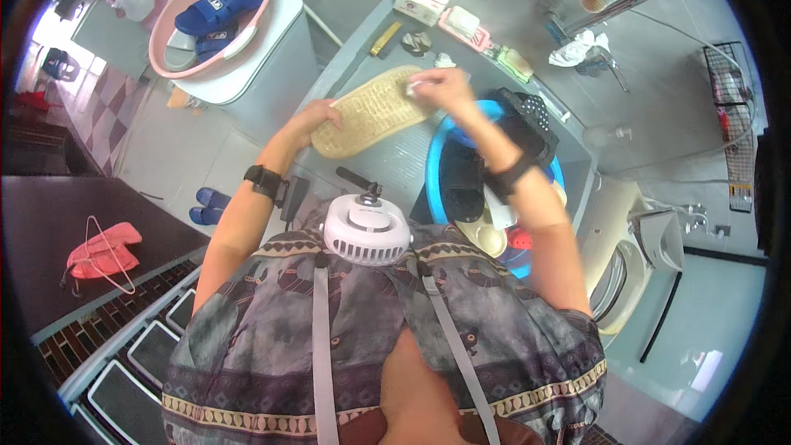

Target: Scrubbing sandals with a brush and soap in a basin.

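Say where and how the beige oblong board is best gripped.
Probably by the rounded left end of the beige oblong board, coming from the person's left, thumb above and fingers beneath. The board slants, bringing that end nearer the body, and the left hand is at its edge there. The farther end looks less handy: the right hand covers part of it.

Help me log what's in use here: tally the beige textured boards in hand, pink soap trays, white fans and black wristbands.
Beige textured board: 1
Pink soap tray: 1
White fan: 1
Black wristbands: 2
Total: 5
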`<state>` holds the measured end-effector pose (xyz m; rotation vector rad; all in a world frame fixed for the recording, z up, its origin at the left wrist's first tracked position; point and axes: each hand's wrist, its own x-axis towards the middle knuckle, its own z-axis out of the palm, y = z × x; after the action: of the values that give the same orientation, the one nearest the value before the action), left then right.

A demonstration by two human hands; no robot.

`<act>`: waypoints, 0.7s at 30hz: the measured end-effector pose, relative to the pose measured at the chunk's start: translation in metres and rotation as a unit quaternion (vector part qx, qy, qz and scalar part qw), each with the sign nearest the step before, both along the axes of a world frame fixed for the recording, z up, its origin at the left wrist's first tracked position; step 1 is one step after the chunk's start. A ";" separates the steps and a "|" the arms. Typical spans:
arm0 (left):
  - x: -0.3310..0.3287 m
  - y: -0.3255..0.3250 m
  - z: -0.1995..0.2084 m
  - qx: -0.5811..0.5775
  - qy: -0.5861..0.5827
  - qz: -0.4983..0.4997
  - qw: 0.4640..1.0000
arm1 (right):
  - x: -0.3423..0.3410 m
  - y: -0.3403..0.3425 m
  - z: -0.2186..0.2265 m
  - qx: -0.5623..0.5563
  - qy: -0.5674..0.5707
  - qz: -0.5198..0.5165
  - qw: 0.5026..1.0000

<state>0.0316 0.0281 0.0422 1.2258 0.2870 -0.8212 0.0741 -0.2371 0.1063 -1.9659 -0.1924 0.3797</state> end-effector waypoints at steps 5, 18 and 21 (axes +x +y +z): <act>0.004 -0.015 -0.003 -0.059 0.019 0.039 0.997 | -0.044 0.064 -0.097 -0.232 -0.249 -0.011 0.940; 0.027 -0.044 -0.033 -0.054 0.039 0.055 0.996 | -0.045 -0.039 -0.100 -0.260 -0.205 0.017 0.943; 0.033 -0.039 -0.036 -0.053 0.014 0.033 0.998 | -0.066 -0.040 -0.081 -0.238 -0.265 -0.045 0.933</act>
<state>0.0643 -0.0114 0.0066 1.1017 0.3016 -0.7866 0.0079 -0.2770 0.0248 -2.5198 -0.3787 -0.2003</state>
